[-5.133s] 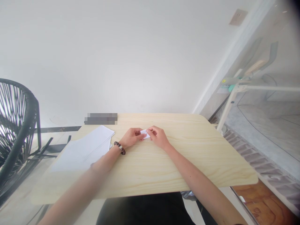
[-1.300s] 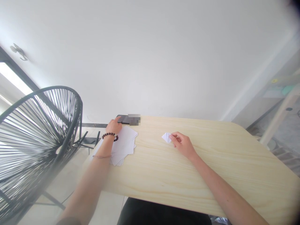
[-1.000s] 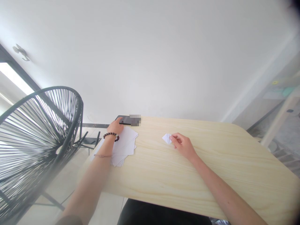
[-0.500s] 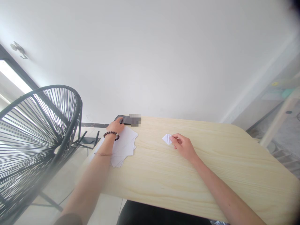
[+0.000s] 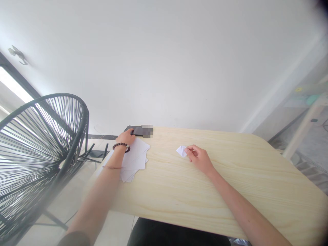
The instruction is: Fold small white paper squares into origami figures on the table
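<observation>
Folded paper (image 5: 180,151), pinched by my right hand (image 5: 201,158), could unfold if loosened; left hand (image 5: 125,137), grip: I cannot tell.

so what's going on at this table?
A person at the table has both hands busy. The right hand pinches a small folded paper by its right side. The left hand reaches over some white sheets, its fingers at a flat dark device near the table's far edge; part of the device is pixelated.
</observation>
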The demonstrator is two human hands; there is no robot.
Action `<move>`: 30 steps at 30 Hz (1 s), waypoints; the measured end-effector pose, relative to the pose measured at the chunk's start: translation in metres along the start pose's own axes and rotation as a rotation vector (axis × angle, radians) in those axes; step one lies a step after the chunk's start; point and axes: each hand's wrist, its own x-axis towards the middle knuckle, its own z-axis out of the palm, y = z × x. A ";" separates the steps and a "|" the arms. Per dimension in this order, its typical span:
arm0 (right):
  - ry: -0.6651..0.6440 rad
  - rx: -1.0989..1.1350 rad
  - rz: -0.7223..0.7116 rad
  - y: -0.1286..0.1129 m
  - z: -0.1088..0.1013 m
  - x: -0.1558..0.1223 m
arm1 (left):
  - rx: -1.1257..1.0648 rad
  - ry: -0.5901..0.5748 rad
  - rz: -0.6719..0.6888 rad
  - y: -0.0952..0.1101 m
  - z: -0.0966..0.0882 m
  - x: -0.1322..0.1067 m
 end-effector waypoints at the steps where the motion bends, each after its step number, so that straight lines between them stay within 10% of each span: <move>1: 0.001 0.000 -0.001 0.000 0.000 0.000 | -0.001 0.002 0.000 0.000 0.000 0.000; 11: -0.002 0.031 -0.014 -0.002 0.000 0.000 | 0.011 0.036 -0.054 0.005 -0.002 -0.008; 21: -0.004 0.028 -0.015 -0.002 0.000 -0.001 | 0.031 0.013 0.299 0.012 -0.004 -0.011; 30: 0.002 0.021 -0.029 0.001 0.000 0.000 | -0.007 0.076 0.170 0.010 -0.007 -0.015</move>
